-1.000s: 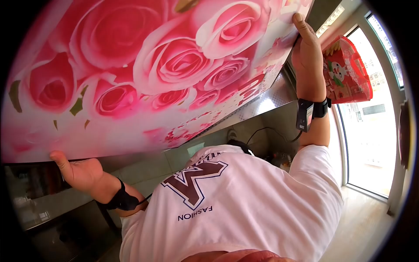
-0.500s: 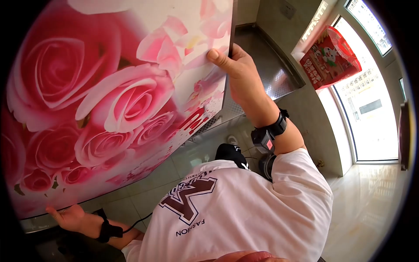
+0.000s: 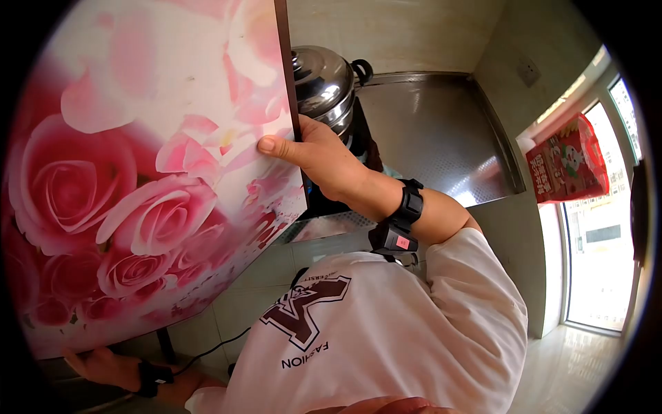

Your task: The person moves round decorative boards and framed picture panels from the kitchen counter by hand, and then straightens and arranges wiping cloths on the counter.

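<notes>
A large board (image 3: 138, 193) printed with pink roses and petals fills the left side of the head view, tilted, with a thin dark edge on its right. My right hand (image 3: 321, 159) grips that edge, its thumb on the printed face and the fingers hidden behind. Low on the left, my left hand (image 3: 103, 367) is at the board's bottom edge, palm below it; its fingers are partly hidden in shadow. Both wrists wear black straps, the right with a small box.
Behind the board stands a lidded steel pot (image 3: 321, 79) on a dark stove. A steel counter (image 3: 441, 131) with a raised rim runs beside it. A red snack bag (image 3: 569, 162) is by the bright window at right. A thin cable trails from my left wrist.
In view, the board and my right hand have shifted left and down, my left hand slightly down. The pot and stove have come into sight, and more of the counter shows.
</notes>
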Demonstrator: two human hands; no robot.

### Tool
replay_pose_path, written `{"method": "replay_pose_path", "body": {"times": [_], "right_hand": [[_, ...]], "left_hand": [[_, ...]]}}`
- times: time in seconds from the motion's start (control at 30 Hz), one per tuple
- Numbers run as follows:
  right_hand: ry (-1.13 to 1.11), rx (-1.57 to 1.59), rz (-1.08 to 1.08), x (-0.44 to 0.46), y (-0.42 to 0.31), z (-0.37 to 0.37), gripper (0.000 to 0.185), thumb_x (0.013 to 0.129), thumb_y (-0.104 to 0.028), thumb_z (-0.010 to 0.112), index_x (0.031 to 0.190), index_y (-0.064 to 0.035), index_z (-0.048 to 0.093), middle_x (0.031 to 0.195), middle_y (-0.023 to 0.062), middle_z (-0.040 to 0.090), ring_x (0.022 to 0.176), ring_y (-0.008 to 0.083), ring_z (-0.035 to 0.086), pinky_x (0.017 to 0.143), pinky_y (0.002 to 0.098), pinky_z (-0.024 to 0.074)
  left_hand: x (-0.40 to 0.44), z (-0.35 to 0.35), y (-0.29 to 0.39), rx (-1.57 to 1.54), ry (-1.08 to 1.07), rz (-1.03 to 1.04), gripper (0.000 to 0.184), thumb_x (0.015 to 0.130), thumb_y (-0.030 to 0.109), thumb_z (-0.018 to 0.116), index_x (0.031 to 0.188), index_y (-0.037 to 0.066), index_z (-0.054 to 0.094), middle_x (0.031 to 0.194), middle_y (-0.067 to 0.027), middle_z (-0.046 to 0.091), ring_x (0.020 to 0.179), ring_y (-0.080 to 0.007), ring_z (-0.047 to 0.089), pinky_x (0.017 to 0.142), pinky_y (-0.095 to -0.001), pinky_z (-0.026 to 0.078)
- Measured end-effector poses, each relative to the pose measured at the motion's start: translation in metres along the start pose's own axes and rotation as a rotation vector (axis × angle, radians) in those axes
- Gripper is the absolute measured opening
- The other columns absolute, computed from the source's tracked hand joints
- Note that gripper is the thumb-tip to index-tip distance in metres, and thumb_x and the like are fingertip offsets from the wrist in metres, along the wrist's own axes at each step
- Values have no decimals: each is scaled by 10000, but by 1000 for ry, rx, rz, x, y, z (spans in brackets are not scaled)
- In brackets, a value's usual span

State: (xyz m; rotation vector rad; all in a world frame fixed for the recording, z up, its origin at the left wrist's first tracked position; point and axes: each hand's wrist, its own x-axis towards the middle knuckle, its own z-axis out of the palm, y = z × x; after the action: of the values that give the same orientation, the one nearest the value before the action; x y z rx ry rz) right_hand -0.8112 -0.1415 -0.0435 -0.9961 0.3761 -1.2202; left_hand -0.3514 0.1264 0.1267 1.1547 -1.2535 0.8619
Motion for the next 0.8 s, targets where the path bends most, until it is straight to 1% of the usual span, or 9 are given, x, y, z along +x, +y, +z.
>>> {"method": "replay_pose_path", "body": {"times": [0.03,0.1,0.13,0.17,0.33,0.57,0.63,0.73,0.8], "right_hand": [[-11,16,-9,5,7,1,711,809,-361,795,1273,87,496,1138,147,635,1024,184,605,922,311,480],[-67,65,-24,13,15,-4,667,835,-352,771,1246,95,496,1140,164,635,1003,193,615,879,314,504],[-79,48,-7,13,14,-6,659,840,-360,765,1239,94,500,1137,165,635,1000,193,615,877,315,505],[-90,33,14,12,13,-9,652,845,-367,758,1232,93,504,1134,167,635,997,193,615,874,316,505],[-20,9,-55,-3,18,-10,681,861,-435,725,1219,100,503,1128,171,627,1037,189,576,899,318,472],[23,6,-107,-23,32,-5,690,849,-457,731,1204,95,519,1089,149,620,984,184,592,861,321,494],[49,-7,-132,-36,25,-2,674,866,-462,711,1201,93,525,1067,140,626,963,175,597,844,313,498],[110,-85,-181,-41,37,7,658,864,-471,709,1185,80,550,1041,121,630,929,156,588,824,307,488],[126,-130,-164,-50,35,10,658,886,-464,684,1211,86,526,1079,116,623,983,163,584,869,313,486]], "left_hand": [[-3,-3,-5,107,-20,59,456,884,34,663,1269,-128,482,1189,-209,593,1011,-262,602,846,-334,534],[11,22,39,-334,202,-352,440,918,115,614,1277,-103,483,1215,-191,574,1051,-272,580,895,-359,507],[12,48,74,-537,280,-475,450,966,228,559,1292,-73,482,1272,-180,540,1123,-285,547,975,-402,473],[9,66,101,-426,295,-515,485,988,317,491,1312,-44,475,1321,-168,508,1180,-296,511,1033,-438,424],[15,73,101,-461,207,-430,513,972,353,509,1303,-39,486,1319,-155,522,1197,-302,507,1046,-455,406],[23,79,78,-598,88,-393,509,927,335,497,1298,-13,496,1319,-147,523,1201,-311,501,1041,-505,396],[23,85,80,-594,156,-487,550,910,372,505,1320,6,485,1322,-141,523,1202,-308,501,1050,-508,386],[28,89,42,-618,103,-516,589,913,424,517,1325,5,478,1325,-131,525,1204,-298,503,1059,-487,382],[29,92,31,-642,92,-558,591,922,435,516,1321,1,479,1325,-129,525,1203,-296,504,1058,-477,385]]}}
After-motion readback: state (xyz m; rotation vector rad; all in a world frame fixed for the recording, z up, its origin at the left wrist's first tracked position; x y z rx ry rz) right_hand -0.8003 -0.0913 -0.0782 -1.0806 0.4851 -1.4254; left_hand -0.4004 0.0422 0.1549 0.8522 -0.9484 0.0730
